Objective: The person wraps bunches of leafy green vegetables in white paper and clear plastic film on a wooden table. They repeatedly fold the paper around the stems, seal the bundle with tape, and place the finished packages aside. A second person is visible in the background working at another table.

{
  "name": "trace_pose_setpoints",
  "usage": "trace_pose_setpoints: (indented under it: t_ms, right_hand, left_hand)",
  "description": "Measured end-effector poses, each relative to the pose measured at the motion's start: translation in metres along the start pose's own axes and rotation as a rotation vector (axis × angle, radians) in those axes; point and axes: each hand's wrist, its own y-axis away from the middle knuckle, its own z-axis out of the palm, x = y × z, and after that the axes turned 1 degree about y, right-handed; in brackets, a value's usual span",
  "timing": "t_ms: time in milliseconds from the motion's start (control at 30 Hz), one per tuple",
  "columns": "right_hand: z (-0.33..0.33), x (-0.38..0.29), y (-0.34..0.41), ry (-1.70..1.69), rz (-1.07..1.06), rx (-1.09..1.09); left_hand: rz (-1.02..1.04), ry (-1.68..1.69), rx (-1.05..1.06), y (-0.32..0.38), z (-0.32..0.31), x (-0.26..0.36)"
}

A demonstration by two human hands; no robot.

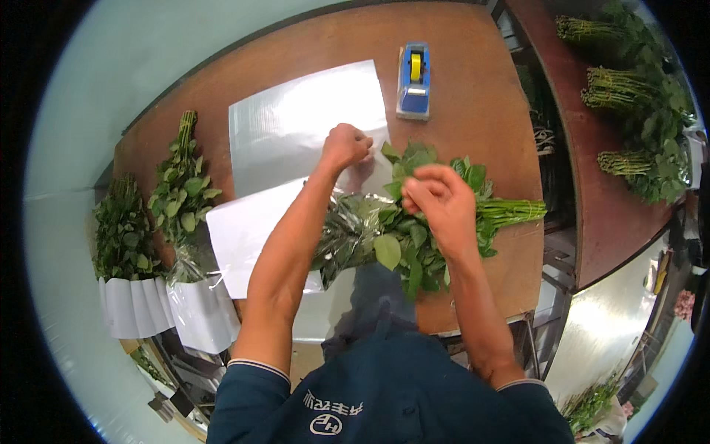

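Observation:
A leafy bouquet (pixel 413 233) lies on the brown table in front of me, its bound stems pointing right and its top in clear film and white paper (pixel 249 238). My right hand (pixel 441 205) is raised over the leaves with curled fingers; whether it holds anything is unclear. My left hand (pixel 348 147), fingers bent, is over the right part of a shiny pale wrapping sheet (pixel 294 122); I cannot tell whether it pinches something. Beyond the hands stands a blue tape dispenser (pixel 416 83) with a yellow core.
At the table's left lie two more bouquets (pixel 183 205) (pixel 125 238) with white paper around their heads. On a dark red table (pixel 604 222) to the right are several bundles of green stems (pixel 615 89). A metal surface (pixel 599 311) is at the lower right.

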Motion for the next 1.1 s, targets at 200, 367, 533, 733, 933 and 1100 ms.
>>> trace_pose_setpoints:
  t_ms: [200, 367, 533, 733, 933, 1100]
  right_hand:
    - [0.033, -0.013, -0.026, 0.197, 0.013, -0.276]
    - [0.028, -0.001, 0.003, 0.26, -0.029, -0.194]
    - [0.026, 0.021, 0.066, 0.207, 0.036, -0.111]
    - [0.001, 0.162, 0.115, 0.219, 0.301, -0.042]
    - [-0.031, 0.285, 0.069, 0.64, 0.015, 0.059]
    - [-0.023, 0.26, 0.058, 0.511, -0.11, 0.02]
  left_hand:
    - [-0.11, -0.444, -0.432, 0.038, 0.01, -0.023]
    - [-0.05, -0.519, -0.683, 0.061, -0.022, 0.013]
    - [0.235, -0.424, -0.714, 0.117, -0.042, 0.028]
    - [0.249, -0.434, -0.51, 0.121, -0.042, 0.017]
    - [0.27, -0.441, -0.73, 0.103, -0.022, 0.013]
    - [0.435, -0.808, -0.309, 0.152, 0.036, 0.034]
